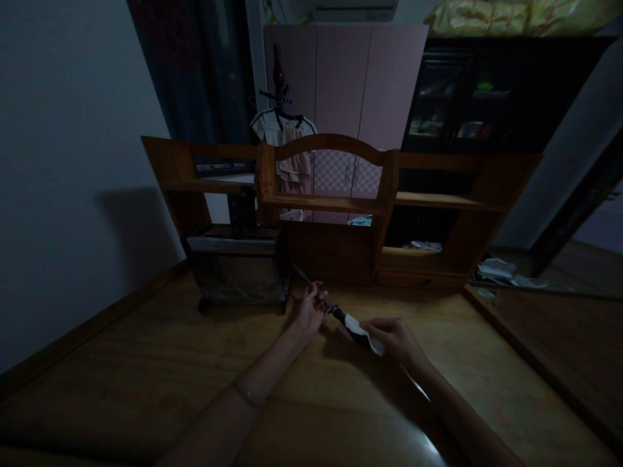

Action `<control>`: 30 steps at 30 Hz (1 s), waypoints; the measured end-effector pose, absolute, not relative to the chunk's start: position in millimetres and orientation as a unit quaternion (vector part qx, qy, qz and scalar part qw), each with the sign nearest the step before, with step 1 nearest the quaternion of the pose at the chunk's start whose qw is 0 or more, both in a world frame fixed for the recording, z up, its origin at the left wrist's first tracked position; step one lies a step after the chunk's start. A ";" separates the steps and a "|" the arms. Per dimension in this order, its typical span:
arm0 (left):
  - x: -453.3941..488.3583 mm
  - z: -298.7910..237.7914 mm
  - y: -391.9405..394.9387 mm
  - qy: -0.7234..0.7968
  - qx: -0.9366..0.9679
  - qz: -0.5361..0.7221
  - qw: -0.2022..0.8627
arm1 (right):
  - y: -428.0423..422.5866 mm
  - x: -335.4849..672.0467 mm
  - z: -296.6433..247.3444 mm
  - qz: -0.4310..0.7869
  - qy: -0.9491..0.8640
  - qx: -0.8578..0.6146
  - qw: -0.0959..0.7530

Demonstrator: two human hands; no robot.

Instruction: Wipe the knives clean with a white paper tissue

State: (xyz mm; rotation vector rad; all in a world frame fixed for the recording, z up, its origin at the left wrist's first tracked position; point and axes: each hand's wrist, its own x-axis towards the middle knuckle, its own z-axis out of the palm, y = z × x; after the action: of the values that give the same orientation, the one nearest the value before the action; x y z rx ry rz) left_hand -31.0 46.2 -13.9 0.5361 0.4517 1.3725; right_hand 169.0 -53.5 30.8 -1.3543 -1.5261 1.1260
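Observation:
My left hand is closed around the thin shaft of what looks like a honing steel, whose dark handle points down towards my right. The shaft's tip sticks out beyond my left fingers, up and to the left. Pinched in my right hand is a white wipe or tissue, lying against the black handle. Its exact material is too dark to tell. Left of my hands stands a dark rack with a see-through front, like a knife holder, with black upright parts on top.
A wooden shelf unit rises behind the tabletop. A wall bounds the left side, and a raised wooden edge runs along the right. Farther back are pink cabinets and hanging clothes.

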 end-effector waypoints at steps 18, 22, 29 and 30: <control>-24.8 -12.8 44.8 0.219 0.298 0.583 0.724 | -51.7 175.4 29.2 0.520 -0.515 -0.493 0.470; -24.1 -11.6 39.5 0.239 0.337 0.560 0.718 | -54.0 178.4 34.0 0.460 -0.556 -0.514 0.465; -19.4 -14.9 40.7 0.361 0.381 0.568 0.634 | -51.4 178.1 29.9 0.391 -0.600 -0.522 0.464; -19.5 -15.4 41.1 0.371 0.386 0.565 0.628 | -50.5 178.6 28.3 0.388 -0.604 -0.525 0.457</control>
State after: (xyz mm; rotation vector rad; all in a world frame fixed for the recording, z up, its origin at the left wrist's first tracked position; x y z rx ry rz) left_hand -19.5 41.1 -15.4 0.8853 0.8493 1.2942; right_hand 178.6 -50.5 28.3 -1.2942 -1.4878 0.9562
